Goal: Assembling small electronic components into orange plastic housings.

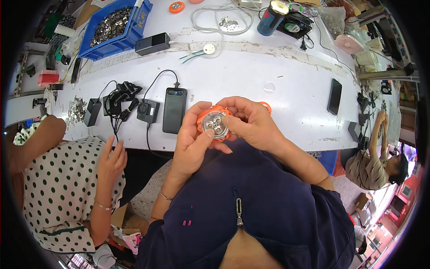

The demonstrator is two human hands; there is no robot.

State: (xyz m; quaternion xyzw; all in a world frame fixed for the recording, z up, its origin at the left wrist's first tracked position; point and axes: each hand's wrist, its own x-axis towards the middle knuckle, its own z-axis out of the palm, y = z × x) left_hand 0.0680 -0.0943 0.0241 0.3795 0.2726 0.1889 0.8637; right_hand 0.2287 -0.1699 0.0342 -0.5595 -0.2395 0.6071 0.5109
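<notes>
Both of my hands hold a round orange LED light (214, 117) just above the near edge of the table. Its clear front, with several small LEDs inside, faces up. My left hand (191, 141) grips the left side, with the thumb on the clear front. On the other side, my right hand (254, 125) has its fingers round the orange rim and its thumb pressed on the clear face. Partly hidden behind my right hand lies another orange round part (265, 106). A clear thin disc (269, 88) rests on the table farther back.
Left of my hands are a black power bank (174, 110), a black adapter (147, 111) and tangled cables. A blue bin (127, 38) of metal parts stands far left. A phone (334, 97) lies right. Beside me at left is a co-worker's hand (112, 157).
</notes>
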